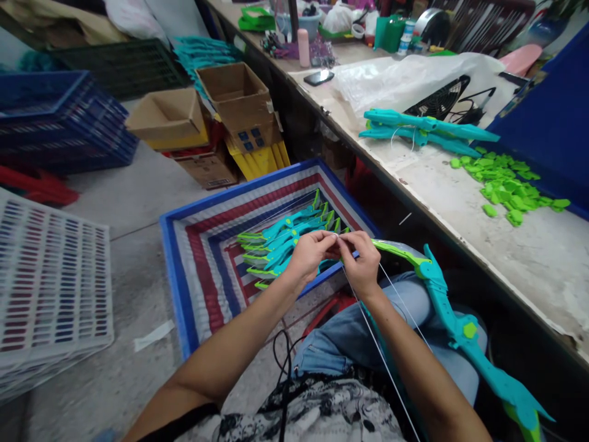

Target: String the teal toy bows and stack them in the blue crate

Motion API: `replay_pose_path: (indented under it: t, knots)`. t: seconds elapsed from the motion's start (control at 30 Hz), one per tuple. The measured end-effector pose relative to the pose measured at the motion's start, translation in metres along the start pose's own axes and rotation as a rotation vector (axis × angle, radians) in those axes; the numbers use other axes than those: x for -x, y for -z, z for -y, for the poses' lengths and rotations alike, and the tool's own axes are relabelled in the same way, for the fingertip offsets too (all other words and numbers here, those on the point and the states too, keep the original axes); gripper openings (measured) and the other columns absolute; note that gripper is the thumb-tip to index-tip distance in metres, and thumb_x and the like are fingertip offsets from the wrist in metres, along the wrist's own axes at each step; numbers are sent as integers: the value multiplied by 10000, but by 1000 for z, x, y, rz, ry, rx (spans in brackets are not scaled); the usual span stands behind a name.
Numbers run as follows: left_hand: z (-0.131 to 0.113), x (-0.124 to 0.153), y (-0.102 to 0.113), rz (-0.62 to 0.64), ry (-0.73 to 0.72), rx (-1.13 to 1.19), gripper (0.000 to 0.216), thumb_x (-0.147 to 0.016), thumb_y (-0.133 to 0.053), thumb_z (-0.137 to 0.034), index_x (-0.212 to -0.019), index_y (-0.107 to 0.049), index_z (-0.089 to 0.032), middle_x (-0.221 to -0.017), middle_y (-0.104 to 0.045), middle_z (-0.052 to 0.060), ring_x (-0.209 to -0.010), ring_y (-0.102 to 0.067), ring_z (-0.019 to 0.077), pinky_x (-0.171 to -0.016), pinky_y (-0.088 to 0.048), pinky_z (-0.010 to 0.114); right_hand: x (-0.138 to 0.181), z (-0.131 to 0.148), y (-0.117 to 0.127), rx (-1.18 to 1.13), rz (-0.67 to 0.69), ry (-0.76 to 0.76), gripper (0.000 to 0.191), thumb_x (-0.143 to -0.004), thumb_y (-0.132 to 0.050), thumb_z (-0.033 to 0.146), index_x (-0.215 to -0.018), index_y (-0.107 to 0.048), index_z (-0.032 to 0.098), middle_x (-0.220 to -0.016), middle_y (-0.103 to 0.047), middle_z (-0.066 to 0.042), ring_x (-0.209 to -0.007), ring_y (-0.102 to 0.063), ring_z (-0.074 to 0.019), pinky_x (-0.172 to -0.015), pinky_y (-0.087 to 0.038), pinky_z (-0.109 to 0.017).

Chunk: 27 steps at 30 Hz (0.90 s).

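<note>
A teal and green toy bow [453,328] lies across my lap, running down to the lower right. Its green upper limb ends behind my right hand [361,261], whose thumb and fingers are pinched on the white string [375,328] near the bow's tip. My left hand [313,255] meets it fingertip to fingertip, also pinched on the string. The fingers cover the exact point where string and tip meet. Below and beyond my hands, several similar bows [288,236] lie side by side in a blue-rimmed crate [172,276] with a striped lining.
On the workbench [460,258] to my right are more teal bow parts [427,126], a pile of small green pieces [510,184] and a phone [318,77]. Cardboard boxes [239,104] stand beyond the crate. A white basket [55,288] and blue crates [64,123] are at left.
</note>
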<state>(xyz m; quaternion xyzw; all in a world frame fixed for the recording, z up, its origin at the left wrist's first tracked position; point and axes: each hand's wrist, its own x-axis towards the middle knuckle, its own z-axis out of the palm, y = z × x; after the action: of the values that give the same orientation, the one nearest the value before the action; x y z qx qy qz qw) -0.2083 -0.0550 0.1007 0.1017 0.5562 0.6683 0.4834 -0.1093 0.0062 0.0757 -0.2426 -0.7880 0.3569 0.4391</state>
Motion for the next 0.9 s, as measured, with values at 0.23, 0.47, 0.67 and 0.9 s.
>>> replay_pose_path:
  t: [0.23,0.47,0.67,0.9]
  knots:
    - [9,-3,-7,-91,-41,89,359,-484,-825,-350,-633,-587,-125,-585,-634,-5,-576,-626,140,-664,-538,323,-8,-11,6,68,95,119,188,-911,-503,204,-909,-691,206,-859,-638,-55,-779,-616,-151,-710,-513,-283]
    - [15,2,-6,-69,-84,146,367,-423,-848,-316,-649,-629,-127,-645,-667,2,-647,-636,137,-729,-528,307,-11,-16,13,148,188,184,197,-908,-480,182,-860,-670,197,-874,-659,-72,-816,-622,-169,-751,-518,-304]
    - [21,2,-1,-68,-189,-35,276,-525,-790,-323,-680,-649,-143,-620,-658,-15,-603,-613,129,-695,-533,302,-13,-15,17,130,230,174,164,-895,-505,196,-811,-646,206,-835,-661,-54,-776,-625,-158,-723,-512,-288]
    - [5,3,4,153,-152,-180,266,-591,-761,-308,-776,-684,-134,-677,-674,14,-609,-620,136,-615,-515,264,-9,-16,19,160,146,182,160,-917,-463,203,-829,-596,195,-840,-633,-70,-794,-599,-166,-728,-491,-300]
